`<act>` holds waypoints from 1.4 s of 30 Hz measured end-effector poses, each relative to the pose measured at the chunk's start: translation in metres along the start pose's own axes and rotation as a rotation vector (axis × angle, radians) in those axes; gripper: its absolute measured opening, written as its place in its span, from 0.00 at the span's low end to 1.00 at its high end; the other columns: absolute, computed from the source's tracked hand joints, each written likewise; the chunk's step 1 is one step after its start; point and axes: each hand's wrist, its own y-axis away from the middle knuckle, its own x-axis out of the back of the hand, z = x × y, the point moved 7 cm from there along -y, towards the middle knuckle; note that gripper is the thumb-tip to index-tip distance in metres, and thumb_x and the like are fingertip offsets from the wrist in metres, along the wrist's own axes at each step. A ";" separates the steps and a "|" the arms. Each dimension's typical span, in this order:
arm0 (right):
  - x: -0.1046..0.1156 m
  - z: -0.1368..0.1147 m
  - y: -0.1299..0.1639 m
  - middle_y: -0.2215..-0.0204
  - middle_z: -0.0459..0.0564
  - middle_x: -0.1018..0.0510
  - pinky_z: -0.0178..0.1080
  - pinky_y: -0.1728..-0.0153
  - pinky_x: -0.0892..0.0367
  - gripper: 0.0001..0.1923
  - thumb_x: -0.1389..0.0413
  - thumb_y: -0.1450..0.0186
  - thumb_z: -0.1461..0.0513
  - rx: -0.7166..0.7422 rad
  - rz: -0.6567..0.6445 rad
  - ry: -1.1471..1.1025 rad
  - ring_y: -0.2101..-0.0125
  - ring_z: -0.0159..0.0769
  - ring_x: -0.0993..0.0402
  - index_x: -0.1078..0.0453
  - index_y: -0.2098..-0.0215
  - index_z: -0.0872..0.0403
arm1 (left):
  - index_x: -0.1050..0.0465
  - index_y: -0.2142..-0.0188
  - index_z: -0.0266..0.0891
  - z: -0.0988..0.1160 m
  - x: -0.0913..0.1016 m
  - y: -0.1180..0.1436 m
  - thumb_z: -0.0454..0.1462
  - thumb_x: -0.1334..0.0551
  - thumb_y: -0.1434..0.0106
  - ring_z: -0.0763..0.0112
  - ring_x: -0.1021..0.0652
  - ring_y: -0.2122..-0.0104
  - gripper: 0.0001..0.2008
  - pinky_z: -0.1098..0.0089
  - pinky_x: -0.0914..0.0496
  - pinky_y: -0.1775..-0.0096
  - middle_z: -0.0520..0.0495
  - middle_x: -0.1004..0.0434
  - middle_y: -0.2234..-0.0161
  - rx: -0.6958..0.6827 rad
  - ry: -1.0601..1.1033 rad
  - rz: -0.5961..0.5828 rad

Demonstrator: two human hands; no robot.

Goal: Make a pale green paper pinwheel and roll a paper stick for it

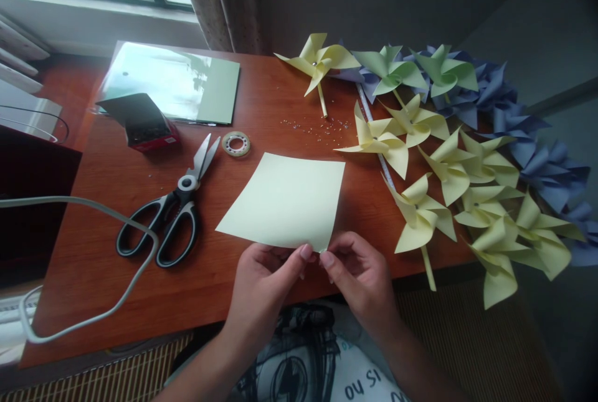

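A pale yellow square sheet of paper is held up over the front edge of the table. My left hand grips its near edge, thumb on top and fingers underneath. Close beside it, my right hand pinches the near right corner, where a small curl shows between the fingertips. To the left lie black-handled scissors with the blades apart. A roll of clear tape rests just beyond the sheet.
Yellow paper pinwheels, green ones and blue ones crowd the right side. A small dark box stands open by a pack of paper. Tiny beads are scattered mid-table. A white cable crosses the left.
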 end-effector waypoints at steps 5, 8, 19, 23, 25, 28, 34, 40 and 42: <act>0.000 0.000 0.001 0.70 0.47 0.20 0.36 0.66 0.26 0.08 0.38 0.33 0.57 0.011 -0.001 0.009 0.70 0.35 0.23 0.29 0.67 0.52 | 0.20 0.72 0.36 0.002 -0.001 0.001 0.38 0.25 0.46 0.75 0.25 0.76 0.08 0.77 0.30 0.71 0.49 0.20 0.77 -0.004 -0.018 0.009; 0.000 0.000 0.000 0.70 0.48 0.20 0.36 0.67 0.26 0.08 0.38 0.33 0.56 0.008 0.000 0.012 0.70 0.35 0.23 0.29 0.66 0.51 | 0.20 0.72 0.35 0.003 0.000 0.002 0.38 0.25 0.47 0.74 0.25 0.77 0.09 0.75 0.30 0.71 0.49 0.21 0.78 -0.009 -0.037 0.030; -0.002 0.001 0.002 0.75 0.43 0.27 0.31 0.74 0.34 0.07 0.39 0.33 0.59 -0.003 0.024 -0.045 0.77 0.28 0.34 0.29 0.67 0.52 | 0.18 0.71 0.37 0.007 -0.001 0.003 0.38 0.25 0.45 0.72 0.22 0.76 0.06 0.75 0.27 0.70 0.50 0.20 0.77 -0.093 -0.124 0.019; -0.001 0.002 0.001 0.76 0.42 0.28 0.30 0.75 0.35 0.07 0.39 0.34 0.60 0.000 0.061 -0.042 0.76 0.28 0.34 0.30 0.69 0.53 | 0.16 0.69 0.38 0.011 -0.003 0.004 0.37 0.25 0.46 0.69 0.19 0.75 0.06 0.73 0.23 0.67 0.48 0.16 0.74 -0.134 -0.169 0.006; 0.000 0.003 0.000 0.77 0.42 0.29 0.30 0.75 0.36 0.08 0.38 0.35 0.60 -0.008 0.085 -0.057 0.76 0.27 0.35 0.31 0.71 0.53 | 0.15 0.67 0.38 0.013 -0.004 0.005 0.36 0.25 0.47 0.65 0.17 0.71 0.07 0.72 0.22 0.64 0.46 0.14 0.72 -0.151 -0.195 0.015; -0.001 0.006 -0.001 0.76 0.42 0.28 0.29 0.75 0.37 0.08 0.38 0.36 0.60 -0.046 0.095 -0.135 0.77 0.26 0.37 0.30 0.70 0.54 | 0.14 0.68 0.38 0.015 -0.003 0.008 0.34 0.25 0.48 0.60 0.15 0.67 0.06 0.70 0.20 0.62 0.45 0.13 0.69 -0.207 -0.262 0.051; -0.009 0.007 -0.003 0.79 0.44 0.26 0.28 0.78 0.35 0.11 0.33 0.41 0.58 -0.268 0.047 -0.349 0.78 0.26 0.33 0.26 0.72 0.56 | 0.15 0.72 0.38 0.029 -0.001 0.016 0.26 0.29 0.49 0.63 0.15 0.71 0.07 0.72 0.20 0.60 0.49 0.13 0.71 -0.609 -0.433 0.101; -0.009 0.007 -0.004 0.73 0.49 0.18 0.28 0.71 0.27 0.10 0.30 0.42 0.58 -0.337 0.027 -0.421 0.73 0.28 0.25 0.20 0.68 0.56 | 0.14 0.69 0.36 0.035 0.001 0.014 0.27 0.29 0.49 0.62 0.14 0.69 0.07 0.73 0.20 0.59 0.46 0.13 0.69 -0.651 -0.498 0.139; -0.009 0.009 -0.004 0.73 0.49 0.17 0.28 0.72 0.27 0.09 0.31 0.41 0.58 -0.325 0.024 -0.419 0.73 0.28 0.24 0.19 0.65 0.55 | 0.14 0.69 0.36 0.033 0.001 0.010 0.29 0.28 0.47 0.63 0.14 0.70 0.05 0.74 0.20 0.62 0.46 0.13 0.70 -0.515 -0.443 0.114</act>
